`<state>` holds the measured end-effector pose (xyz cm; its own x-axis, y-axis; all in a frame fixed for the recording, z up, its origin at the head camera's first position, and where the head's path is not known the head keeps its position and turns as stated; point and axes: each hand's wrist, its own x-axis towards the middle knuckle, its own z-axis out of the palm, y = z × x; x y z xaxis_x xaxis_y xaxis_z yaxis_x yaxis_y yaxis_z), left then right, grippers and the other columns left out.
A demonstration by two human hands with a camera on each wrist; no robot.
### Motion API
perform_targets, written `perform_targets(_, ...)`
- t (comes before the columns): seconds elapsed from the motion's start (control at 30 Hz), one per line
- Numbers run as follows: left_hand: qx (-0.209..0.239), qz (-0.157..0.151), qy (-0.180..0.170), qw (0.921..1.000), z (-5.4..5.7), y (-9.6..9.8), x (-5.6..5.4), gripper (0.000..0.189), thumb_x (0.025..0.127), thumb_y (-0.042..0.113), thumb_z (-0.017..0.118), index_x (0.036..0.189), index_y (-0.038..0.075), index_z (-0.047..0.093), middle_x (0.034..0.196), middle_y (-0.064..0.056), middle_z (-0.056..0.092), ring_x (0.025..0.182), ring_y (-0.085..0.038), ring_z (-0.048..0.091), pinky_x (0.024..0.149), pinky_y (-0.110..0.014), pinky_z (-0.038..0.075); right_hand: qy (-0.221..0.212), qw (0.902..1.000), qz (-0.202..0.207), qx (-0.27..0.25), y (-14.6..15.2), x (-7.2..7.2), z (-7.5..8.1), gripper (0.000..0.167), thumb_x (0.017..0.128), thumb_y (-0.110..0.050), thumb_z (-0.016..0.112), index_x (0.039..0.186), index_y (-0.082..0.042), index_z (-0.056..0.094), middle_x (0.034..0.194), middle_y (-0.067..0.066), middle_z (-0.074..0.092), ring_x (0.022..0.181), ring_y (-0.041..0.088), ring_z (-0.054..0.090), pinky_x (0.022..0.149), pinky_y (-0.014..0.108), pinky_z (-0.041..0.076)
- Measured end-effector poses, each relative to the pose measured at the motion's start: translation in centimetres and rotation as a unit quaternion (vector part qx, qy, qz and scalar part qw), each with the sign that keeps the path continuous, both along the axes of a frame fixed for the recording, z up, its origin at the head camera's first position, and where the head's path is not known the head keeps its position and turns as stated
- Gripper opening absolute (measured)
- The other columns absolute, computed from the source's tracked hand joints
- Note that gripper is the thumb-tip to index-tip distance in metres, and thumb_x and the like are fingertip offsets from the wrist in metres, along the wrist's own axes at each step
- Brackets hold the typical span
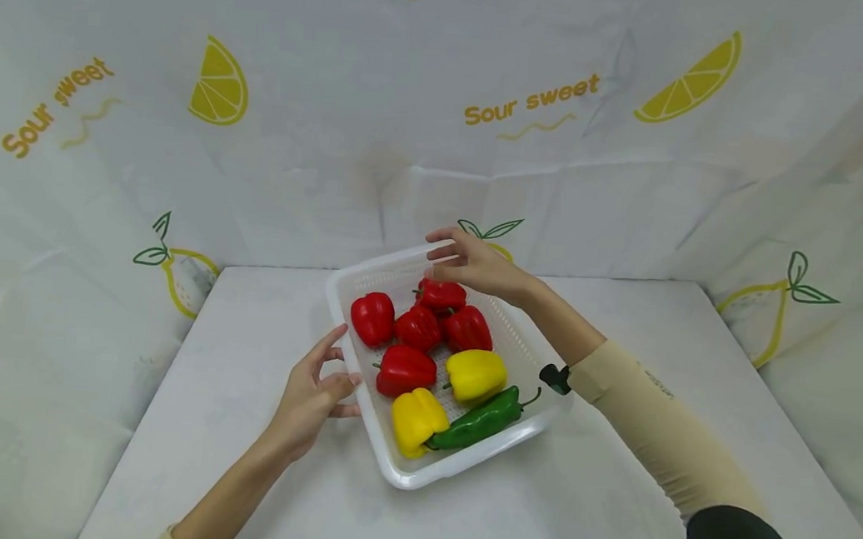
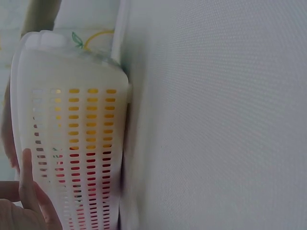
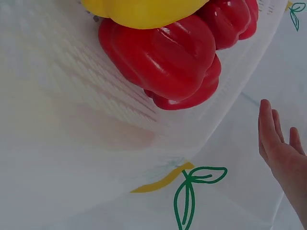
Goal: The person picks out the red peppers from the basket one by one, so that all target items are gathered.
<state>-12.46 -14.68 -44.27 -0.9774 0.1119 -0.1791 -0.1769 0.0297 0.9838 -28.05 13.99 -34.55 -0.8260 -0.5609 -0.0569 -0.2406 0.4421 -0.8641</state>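
A white plastic basket (image 1: 455,465) with slotted walls sits at an angle on the table, holding several red bell peppers (image 1: 406,371). Also in it are two yellow bell peppers (image 1: 476,376) and a long green pepper (image 1: 483,419). My left hand (image 1: 308,399) is at the basket's left side, fingers spread, with fingertips right at the rim. In the left wrist view its fingers (image 2: 29,177) lie along the outer wall. My right hand (image 1: 473,266) hovers over the far corner with loosely extended fingers and nothing in them; the right wrist view shows it beside the basket.
The white table (image 1: 611,499) ends at a white cloth backdrop (image 1: 318,178) printed with lemons and lettering, close behind the basket. Similar cloth hangs at both sides. A black strap piece (image 1: 555,378) is on the right wrist.
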Motion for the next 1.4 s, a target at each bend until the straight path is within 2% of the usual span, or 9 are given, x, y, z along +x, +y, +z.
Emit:
perform_targets(0.2, 0.001, -0.002, -0.002, 1.0, -0.3, 0.1, -0.1, 0.082, 0.101, 0.002, 0.065, 0.171, 0.027, 0.031, 0.147, -0.018, 0.045, 0.122, -0.04, 0.073, 0.074, -0.039, 0.07, -0.067, 0.9976, 0.015, -0.008, 0.7, -0.5, -1.2, 0.062, 0.102, -0.023, 0.07, 0.158, -0.013, 0.046, 0.162, 0.022, 0.054, 0.144, 0.038, 0.06, 0.122, 0.062, 0.05)
perform_targets(0.37, 0.003, -0.004, -0.005, 1.0, -0.3, 0.3, -0.1, 0.082, 0.102, 0.002, 0.065, 0.171, 0.029, 0.031, 0.148, -0.017, 0.044, 0.123, -0.041, 0.073, 0.075, -0.039, 0.07, -0.087, 0.995, 0.048, 0.011, 1.6, -0.9, -2.1, 0.059, 0.1, -0.016, 0.07, 0.155, -0.005, 0.05, 0.159, 0.027, 0.055, 0.144, 0.04, 0.058, 0.122, 0.063, 0.05)
perform_targets(0.6, 0.008, -0.01, -0.006, 0.9999, -0.4, 0.3, -0.1, 0.081, 0.102, 0.003, 0.065, 0.171, 0.031, 0.032, 0.146, -0.016, 0.043, 0.116, -0.036, 0.074, 0.074, -0.038, 0.07, -0.112, 0.9865, 0.096, 0.07, 2.3, -1.7, -2.4, 0.056, 0.096, -0.009, 0.074, 0.149, -0.003, 0.056, 0.154, 0.019, 0.061, 0.144, 0.036, 0.059, 0.118, 0.051, 0.058)
perform_targets(0.8, 0.014, -0.02, -0.001, 0.9997, -0.4, 0.2, -0.1, 0.081, 0.103, 0.003, 0.065, 0.171, 0.029, 0.031, 0.144, -0.015, 0.042, 0.109, -0.027, 0.074, 0.074, -0.036, 0.07, -0.132, 0.9781, 0.135, 0.089, 2.4, -2.6, -2.3, 0.053, 0.097, -0.006, 0.073, 0.146, 0.002, 0.057, 0.155, 0.02, 0.06, 0.146, 0.038, 0.056, 0.111, 0.043, 0.062)
perform_targets(1.03, 0.005, -0.015, 0.001, 0.9999, -0.3, 0.3, -0.2, 0.081, 0.103, 0.004, 0.064, 0.171, 0.031, 0.031, 0.144, -0.014, 0.043, 0.118, -0.037, 0.074, 0.075, -0.037, 0.07, -0.13, 0.9801, 0.11, 0.102, 2.3, -3.0, -2.1, 0.052, 0.097, -0.011, 0.075, 0.146, -0.004, 0.06, 0.152, 0.016, 0.063, 0.143, 0.033, 0.059, 0.115, 0.047, 0.06)
perform_targets(1.4, -0.001, 0.002, -0.009, 1.0, -0.4, 0.7, 0.2, 0.082, 0.103, 0.005, 0.066, 0.171, 0.032, 0.03, 0.146, -0.012, 0.043, 0.119, -0.036, 0.074, 0.076, -0.034, 0.07, -0.13, 0.9827, 0.091, 0.096, 1.9, -2.4, -2.2, 0.054, 0.096, -0.009, 0.074, 0.147, 0.0, 0.058, 0.152, 0.019, 0.062, 0.142, 0.034, 0.058, 0.119, 0.047, 0.057)
